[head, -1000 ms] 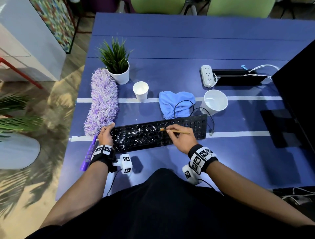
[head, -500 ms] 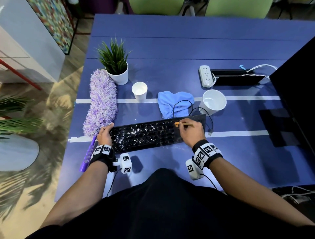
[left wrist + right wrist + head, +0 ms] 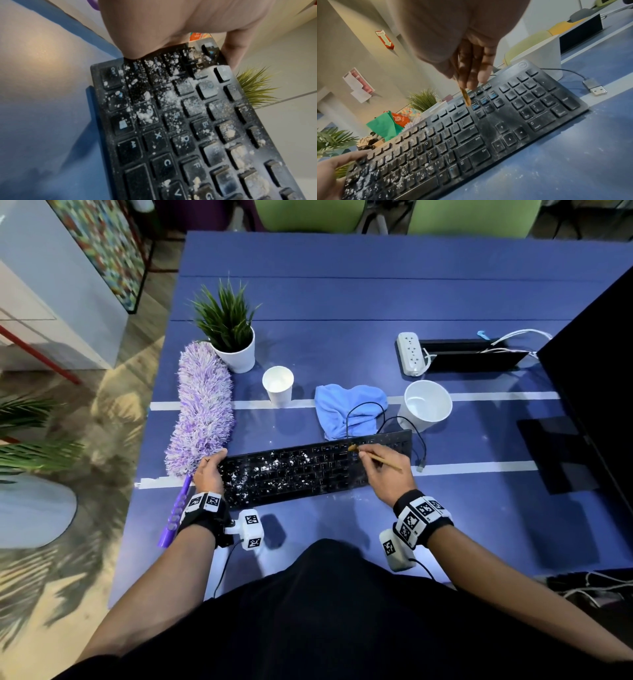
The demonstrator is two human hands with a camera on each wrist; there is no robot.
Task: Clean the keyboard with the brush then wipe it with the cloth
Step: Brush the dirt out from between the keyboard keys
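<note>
A black keyboard (image 3: 318, 465) lies on the blue table, its left half speckled with white powder (image 3: 164, 97); the right half (image 3: 530, 108) looks only dusty. My left hand (image 3: 209, 472) grips the keyboard's left end, thumb on the keys and fingers round the far edge (image 3: 229, 54). My right hand (image 3: 383, 467) pinches a thin wooden brush (image 3: 376, 457), whose bristle tip (image 3: 467, 100) touches the top key rows just left of the number pad. A crumpled blue cloth (image 3: 349, 409) lies just behind the keyboard, under its cable.
A purple fluffy duster (image 3: 202, 409) lies at the left. Behind the keyboard stand a potted plant (image 3: 229, 337), a paper cup (image 3: 278, 385) and a white bowl (image 3: 428, 404). A power strip (image 3: 409, 354) and a dark monitor (image 3: 599, 392) are at the right. The loose USB plug (image 3: 595, 89) rests beside the keyboard.
My right hand has carried the brush rightward and away from me along the keyboard, from the middle keys to the top rows near the number pad. The left hand keeps its grip.
</note>
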